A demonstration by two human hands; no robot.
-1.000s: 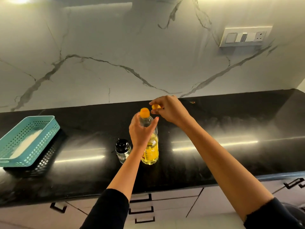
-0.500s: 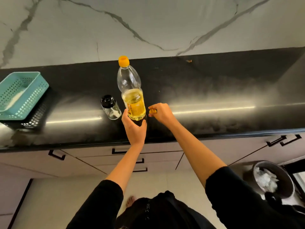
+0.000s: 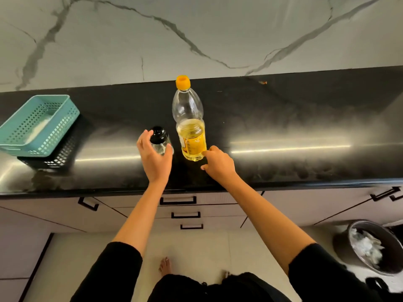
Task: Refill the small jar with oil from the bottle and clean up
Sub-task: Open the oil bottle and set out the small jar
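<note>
The oil bottle (image 3: 189,118) stands upright mid-counter, clear plastic, about a third full of yellow oil, with an orange top (image 3: 182,82). Just left of it is the small glass jar (image 3: 160,139) with its black lid on. My left hand (image 3: 153,156) wraps the jar from the near side, fingers on its left and thumb on its right. My right hand (image 3: 216,163) lies on the counter at the bottle's base with its fingers curled in a pinch. The small orange cap it held a moment ago is hidden behind those fingers.
A teal perforated basket (image 3: 41,125) with something white inside sits at the counter's left end. The black countertop (image 3: 283,127) meets a marble wall behind. Drawers (image 3: 178,200) run below the front edge. A bin (image 3: 375,247) with crumpled paper stands on the floor, right.
My left hand let go of the bottle and moved left onto the jar. My right hand came down from the bottle's top to the counter beside its base. The view tilted downward.
</note>
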